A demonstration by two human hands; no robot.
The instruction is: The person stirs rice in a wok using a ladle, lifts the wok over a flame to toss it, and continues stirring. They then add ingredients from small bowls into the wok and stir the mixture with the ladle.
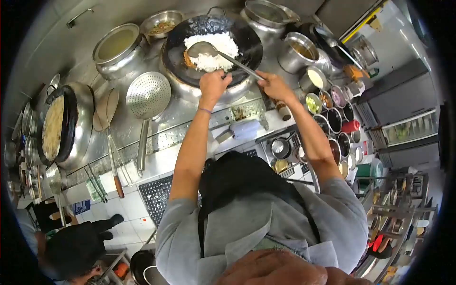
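A black wok [178,40] on the stove holds white rice [223,43] with some orange-brown food at its left side. My right hand [276,88] is closed on the long handle of a metal ladle [203,49], whose round head rests on the rice. My left hand [214,86] is closed at the near rim of the wok, below the rice. What its fingers grip there is too small to make out.
A perforated skimmer [148,95] lies left of the wok. Farther left stands another wok [71,128] with pale contents. Pots [297,52] and small ingredient containers [334,119] line the right. Another person [71,249] is at the lower left.
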